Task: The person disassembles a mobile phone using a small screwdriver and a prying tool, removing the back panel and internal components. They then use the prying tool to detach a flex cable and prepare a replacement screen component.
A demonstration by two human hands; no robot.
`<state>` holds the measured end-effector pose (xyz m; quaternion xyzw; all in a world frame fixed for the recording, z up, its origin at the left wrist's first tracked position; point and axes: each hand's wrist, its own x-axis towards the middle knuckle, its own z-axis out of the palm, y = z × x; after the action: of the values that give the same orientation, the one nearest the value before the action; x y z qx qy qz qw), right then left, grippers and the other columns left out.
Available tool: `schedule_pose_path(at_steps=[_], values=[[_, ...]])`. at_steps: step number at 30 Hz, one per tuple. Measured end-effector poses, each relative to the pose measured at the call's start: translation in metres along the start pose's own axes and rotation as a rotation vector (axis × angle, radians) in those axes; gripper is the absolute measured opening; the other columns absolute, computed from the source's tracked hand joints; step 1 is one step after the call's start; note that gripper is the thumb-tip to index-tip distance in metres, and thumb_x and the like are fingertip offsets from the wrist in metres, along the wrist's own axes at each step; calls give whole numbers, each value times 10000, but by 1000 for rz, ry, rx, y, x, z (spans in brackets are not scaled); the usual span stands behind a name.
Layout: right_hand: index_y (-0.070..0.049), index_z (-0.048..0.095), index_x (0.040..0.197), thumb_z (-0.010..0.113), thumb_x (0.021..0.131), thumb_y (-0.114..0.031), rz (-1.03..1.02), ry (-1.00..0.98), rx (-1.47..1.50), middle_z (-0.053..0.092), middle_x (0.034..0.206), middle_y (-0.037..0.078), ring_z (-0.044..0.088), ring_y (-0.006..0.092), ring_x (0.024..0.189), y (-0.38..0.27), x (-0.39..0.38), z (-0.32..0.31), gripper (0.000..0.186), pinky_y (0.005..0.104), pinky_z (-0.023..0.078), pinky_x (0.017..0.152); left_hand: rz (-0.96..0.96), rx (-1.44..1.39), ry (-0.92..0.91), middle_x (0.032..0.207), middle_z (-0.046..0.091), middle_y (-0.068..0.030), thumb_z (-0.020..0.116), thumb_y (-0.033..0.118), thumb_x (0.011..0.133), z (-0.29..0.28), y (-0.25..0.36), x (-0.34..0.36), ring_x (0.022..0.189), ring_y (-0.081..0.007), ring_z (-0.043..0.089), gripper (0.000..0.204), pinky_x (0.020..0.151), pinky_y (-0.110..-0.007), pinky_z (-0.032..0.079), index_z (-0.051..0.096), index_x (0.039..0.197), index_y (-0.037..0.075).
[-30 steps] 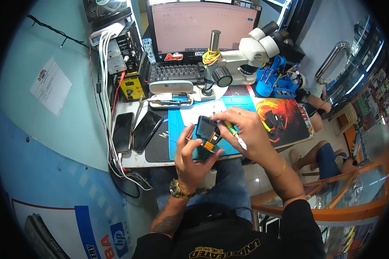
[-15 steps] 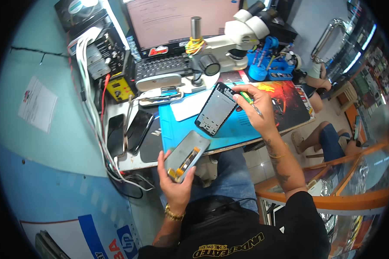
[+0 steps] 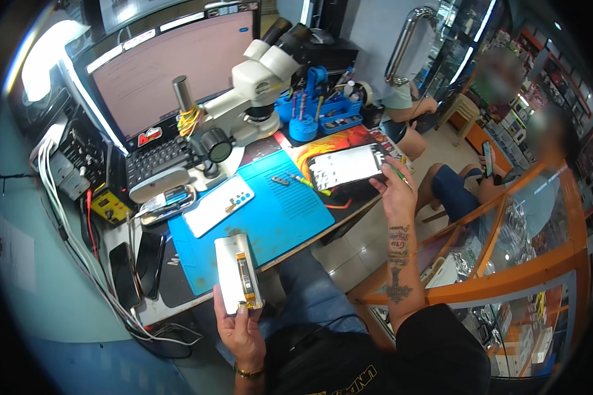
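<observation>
My left hand [image 3: 242, 334] is closed on a phone display panel [image 3: 228, 263], its pale back and orange-brown flex cable turned up, just off the blue mat's near edge. In my right hand [image 3: 395, 191] is a black-edged phone frame [image 3: 346, 166], its bright metal face up, raised over the desk's right part. The same hand keeps a thin green-handled tool [image 3: 400, 175] against its fingers; the tool's exact kind is unclear. A white phone back [image 3: 219, 205] with camera holes lies on the blue repair mat [image 3: 270, 227]. Beyond it is a small dark part [image 3: 281, 180].
A microscope [image 3: 260, 82] stands behind the mat, beside a keyboard [image 3: 155, 156] and monitor [image 3: 178, 72]. Two dark phones [image 3: 137, 266] and cables [image 3: 66, 210] lie left. A blue tool holder [image 3: 303, 126] sits at the back. An orange-edged glass case [image 3: 494, 283] and seated people are right.
My view has swung right. My right hand has carried the phone frame rightward from over the mat and tilted it flatter. The display panel is still in my left hand, now more upright.
</observation>
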<state>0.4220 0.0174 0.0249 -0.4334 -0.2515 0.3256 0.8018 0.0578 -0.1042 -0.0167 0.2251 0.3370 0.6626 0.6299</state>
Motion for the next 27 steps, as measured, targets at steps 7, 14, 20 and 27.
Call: schedule_pose_path(at_steps=[7, 14, 20, 27], values=[[3, 615, 1145, 656, 926, -11, -135, 255, 103, 655, 940, 76, 652, 168, 813, 14, 36, -51, 223, 376, 642, 769, 47, 154, 129, 1312, 565, -170, 572, -32, 941, 12, -16, 15, 1071, -234, 657, 710, 799, -357, 625, 226, 1555, 57], [0, 601, 1154, 656, 929, -14, -221, 331, 112, 634, 980, 91, 652, 177, 834, 44, 45, -59, 232, 388, 643, 774, -41, 342, 195, 1140, 642, -158, 635, 2, 915, 10, -20, 27, 870, -211, 696, 480, 632, -330, 633, 395, 1327, 51], [7, 599, 1158, 700, 912, -38, -197, 315, 55, 631, 934, 91, 664, 202, 772, 73, 51, -41, 269, 417, 643, 724, 37, 485, 257, 1041, 663, -176, 634, -3, 929, -1, -29, 34, 837, -215, 693, 413, 583, -279, 615, 393, 1261, 40], [-5, 591, 1168, 614, 999, -222, -85, -6, -542, 661, 902, 117, 711, 208, 713, 46, 54, -85, 276, 316, 615, 590, 3, 435, 163, 1045, 658, -171, 619, 21, 955, 7, -21, 31, 835, -224, 707, 308, 631, -339, 641, 429, 1197, 31]])
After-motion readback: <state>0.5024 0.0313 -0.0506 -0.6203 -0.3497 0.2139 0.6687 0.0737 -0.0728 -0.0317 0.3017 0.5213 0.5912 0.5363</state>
